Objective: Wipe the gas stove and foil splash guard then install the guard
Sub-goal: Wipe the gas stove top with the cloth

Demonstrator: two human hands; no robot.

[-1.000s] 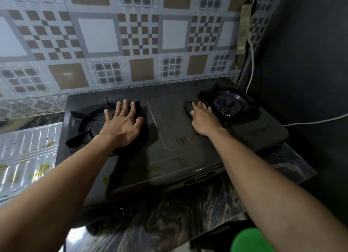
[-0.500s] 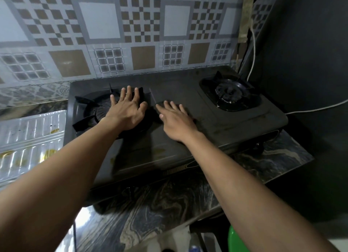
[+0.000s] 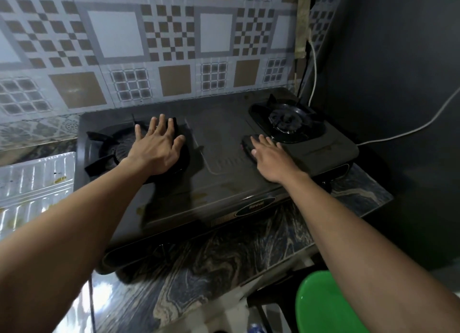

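Note:
A black two-burner gas stove (image 3: 224, 180) stands on a marbled counter against the tiled wall, with yellowish grease marks on its top. My left hand (image 3: 156, 150) lies flat with fingers spread on the left burner grate (image 3: 107, 148), holding nothing. My right hand (image 3: 272, 159) presses flat on a dark cloth (image 3: 246, 143) on the stove top, just in front of the right burner (image 3: 286, 121). The foil splash guard (image 3: 32, 183) lies flat on the counter to the left of the stove, ribbed, shiny and spotted with yellow stains.
A white cable (image 3: 398, 133) runs down the wall corner and along the dark wall on the right. A green plastic bowl (image 3: 323, 305) sits low at the bottom right, beyond the marbled counter (image 3: 224, 270) edge.
My right hand slid the dark cloth from the right burner to the stove's middle, then back to the right. The left hand stayed on the left burner.

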